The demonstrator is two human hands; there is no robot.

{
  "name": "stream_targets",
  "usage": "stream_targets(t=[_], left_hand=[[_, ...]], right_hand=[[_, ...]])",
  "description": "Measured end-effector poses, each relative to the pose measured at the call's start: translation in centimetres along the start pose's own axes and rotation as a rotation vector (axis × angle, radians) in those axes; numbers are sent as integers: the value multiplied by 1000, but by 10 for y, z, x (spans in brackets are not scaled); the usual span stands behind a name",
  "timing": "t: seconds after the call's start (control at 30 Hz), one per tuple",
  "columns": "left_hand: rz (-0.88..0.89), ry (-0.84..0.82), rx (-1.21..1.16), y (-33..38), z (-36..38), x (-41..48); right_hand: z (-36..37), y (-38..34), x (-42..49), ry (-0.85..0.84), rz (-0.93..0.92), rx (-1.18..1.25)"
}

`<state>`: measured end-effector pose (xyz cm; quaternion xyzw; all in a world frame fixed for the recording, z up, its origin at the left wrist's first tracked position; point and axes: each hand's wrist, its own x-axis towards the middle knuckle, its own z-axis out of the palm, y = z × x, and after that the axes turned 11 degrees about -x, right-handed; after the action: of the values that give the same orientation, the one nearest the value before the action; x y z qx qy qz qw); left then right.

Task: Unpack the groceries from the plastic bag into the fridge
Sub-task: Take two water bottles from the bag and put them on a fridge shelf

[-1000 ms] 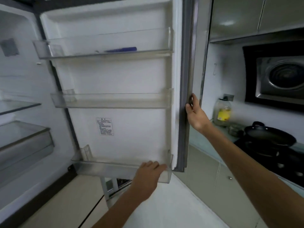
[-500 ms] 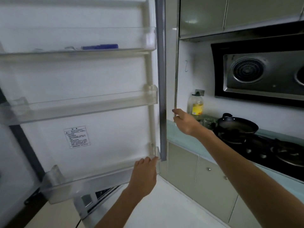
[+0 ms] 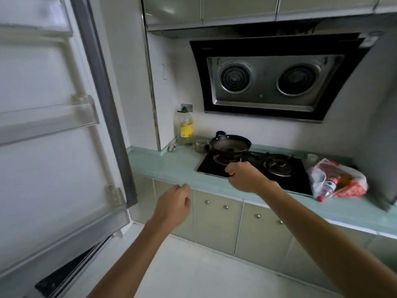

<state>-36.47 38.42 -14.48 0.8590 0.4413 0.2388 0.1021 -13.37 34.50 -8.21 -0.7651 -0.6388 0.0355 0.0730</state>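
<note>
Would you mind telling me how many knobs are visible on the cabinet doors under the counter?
4. Two knobs sit just right of the left hand, two more farther right, beside the right forearm, which may hide others.

The person's body shows as two long, slender forearms, bare along all of their visible length. Each ends in a bare hand, the left hand [image 3: 171,203] and the right hand [image 3: 245,178]. The wrists are bare as well.
</note>
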Motion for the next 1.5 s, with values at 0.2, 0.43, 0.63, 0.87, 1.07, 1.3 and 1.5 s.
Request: stream_targets(t=[0.2, 0.43, 0.63, 0.87, 1.07, 1.3, 1.5], left_hand=[[33, -172, -72, 53, 61, 75], [149, -272, -76, 154, 116, 151], [265, -371, -121, 248, 169, 198], [379, -492, -150, 333, 237, 235], [428, -604, -171, 377, 299, 268], [426, -695, -286, 416, 377, 340], [384, -776, -323, 440, 448, 406]], right_hand=[[0, 101, -10, -28, 123, -70], [-15, 222, -11, 8, 245, -86], [-28, 315, -24, 40, 386, -81], [-15, 412, -53, 50, 503, -101], [4, 480, -52, 64, 646, -24], [31, 567, -1, 62, 703, 16], [53, 635, 65, -11, 734, 61]])
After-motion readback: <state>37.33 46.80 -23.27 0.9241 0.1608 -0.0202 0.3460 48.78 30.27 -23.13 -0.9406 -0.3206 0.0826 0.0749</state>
